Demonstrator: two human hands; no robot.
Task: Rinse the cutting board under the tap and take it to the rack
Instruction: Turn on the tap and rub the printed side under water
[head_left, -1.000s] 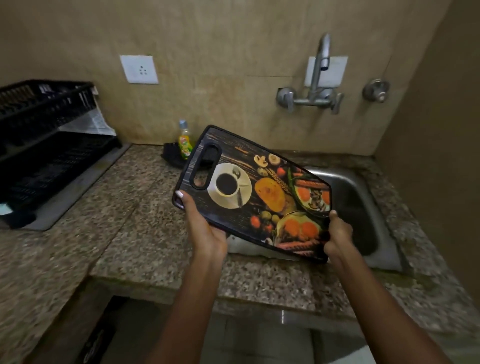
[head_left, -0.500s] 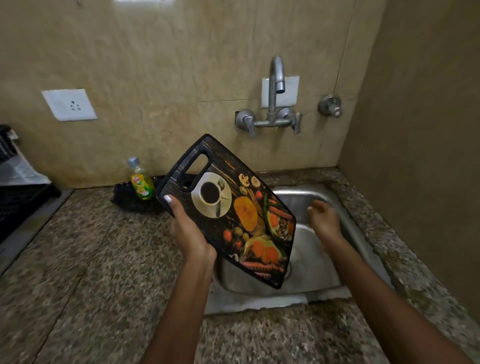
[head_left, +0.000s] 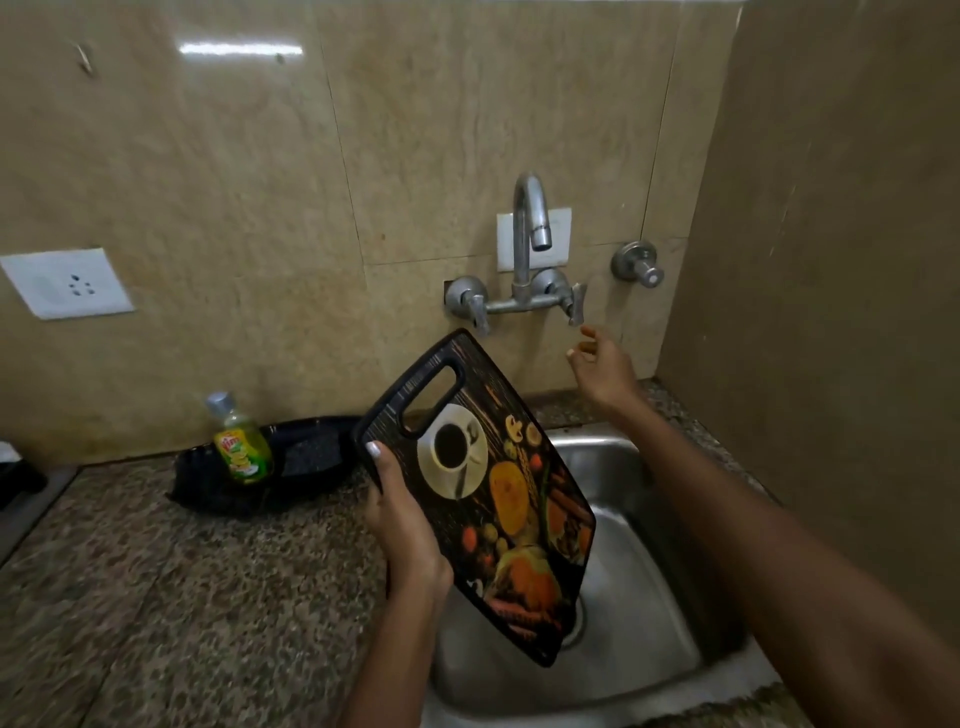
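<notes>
The dark cutting board (head_left: 511, 499), printed with a coffee cup and vegetables, hangs tilted over the left part of the steel sink (head_left: 644, 613), handle end up. My left hand (head_left: 402, 514) grips its left edge, thumb on the printed face. My right hand (head_left: 602, 364) is raised with fingers apart, just below the right handle of the wall tap (head_left: 530, 244), not touching it. No water runs from the spout. The rack is out of view.
A green dish-soap bottle (head_left: 240, 441) stands in front of a black tray (head_left: 291, 457) on the granite counter (head_left: 182, 597), left of the sink. A separate valve (head_left: 636, 262) sits on the wall right of the tap. A side wall closes the right.
My right hand let go of the board and rose from over the sink to just under the tap's right handle. The left hand now carries the board alone, tilted steeper over the sink.
</notes>
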